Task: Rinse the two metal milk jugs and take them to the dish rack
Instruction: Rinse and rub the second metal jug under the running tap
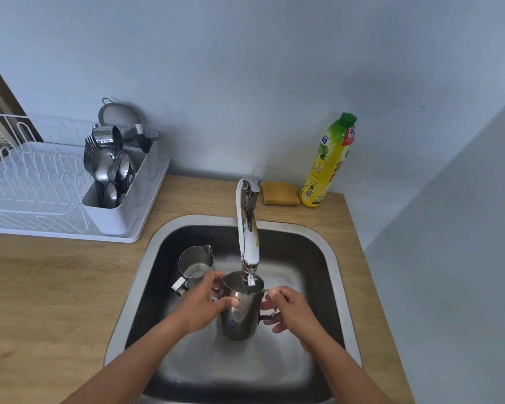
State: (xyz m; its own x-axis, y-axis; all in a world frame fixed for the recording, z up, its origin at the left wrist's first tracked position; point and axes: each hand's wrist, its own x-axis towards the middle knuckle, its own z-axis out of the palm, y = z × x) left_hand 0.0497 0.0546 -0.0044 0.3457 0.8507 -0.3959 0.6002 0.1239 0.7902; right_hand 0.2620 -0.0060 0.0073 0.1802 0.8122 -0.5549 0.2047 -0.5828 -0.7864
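A large metal milk jug (241, 313) is held upright in the sink (140, 275), right under the tap spout (249, 258). My left hand (201, 304) grips its left side and rim. My right hand (289, 310) holds its handle on the right. A smaller metal milk jug (193, 265) stands upright on the sink floor to the left, apart from both hands, handle toward me. The white dish rack (41, 182) sits on the counter at the left.
The rack's cutlery holder (111, 182) holds spoons, forks, a metal cup and a strainer. A yellow dish soap bottle (330, 161) and a brown sponge (280, 193) stand behind the sink. The wooden counter (56, 287) surrounds the sink; a wall closes the right side.
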